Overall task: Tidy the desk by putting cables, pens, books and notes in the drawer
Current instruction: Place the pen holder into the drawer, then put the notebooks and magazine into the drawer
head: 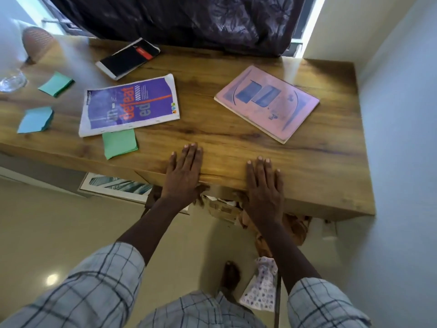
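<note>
Left hand (183,171) flat on front edge of desk (212,129), fingers straight, holding nothing; right hand (263,183) likewise, near it, not touching

Purple book (130,105) beyond left hand; green note pad (120,143) touching its near edge

Pink book (267,102) beyond right hand

Black notebook (127,58) near far edge

Teal note pad (56,84), blue note pad (35,119) toward desk's left end

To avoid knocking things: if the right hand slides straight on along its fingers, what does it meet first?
The right hand would likely meet the pink book first, at its near edge; only bare desk shows between them.
</note>
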